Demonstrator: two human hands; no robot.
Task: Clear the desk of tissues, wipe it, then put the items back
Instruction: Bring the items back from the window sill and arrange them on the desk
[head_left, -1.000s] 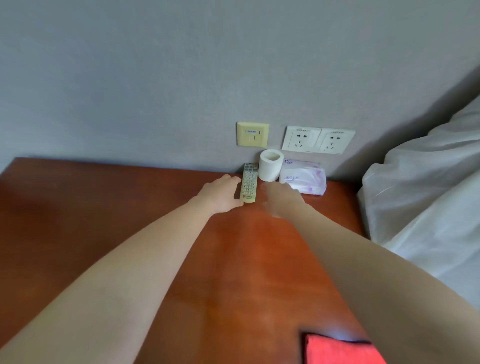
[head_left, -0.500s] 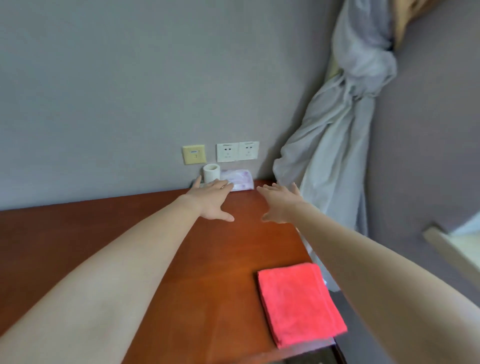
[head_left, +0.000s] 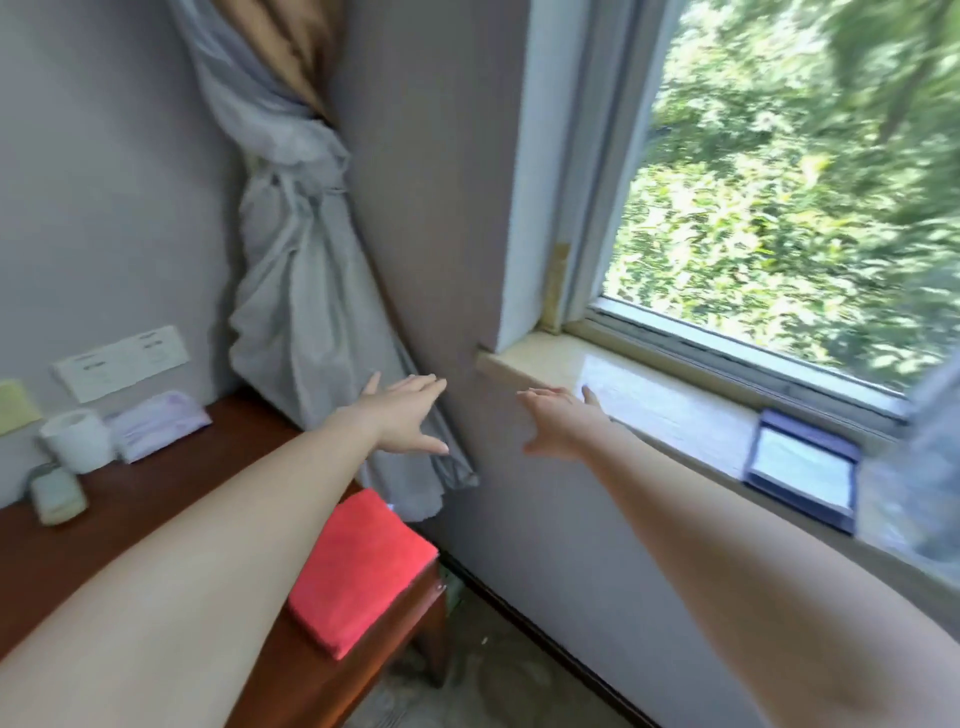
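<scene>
Both hands empty, fingers spread: left hand (head_left: 402, 415) and right hand (head_left: 558, 423) out toward windowsill (head_left: 649, 405), right of desk (head_left: 176, 483). Far left by wall (head_left: 78, 208) sit tissue roll (head_left: 78, 439) and tissue pack (head_left: 158, 423). Risk: left forearm (head_left: 234, 519) could sweep red cloth (head_left: 363, 566) off desk's right edge.

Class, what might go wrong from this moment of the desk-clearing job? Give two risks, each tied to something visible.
1. The red cloth lies at the corner of the desk, right by the left forearm; drawing that arm back may sweep it off.
2. The left hand and right hand reach empty toward the windowsill while the toilet roll and tissue pack sit on the desk, so they may be skipped.
</scene>
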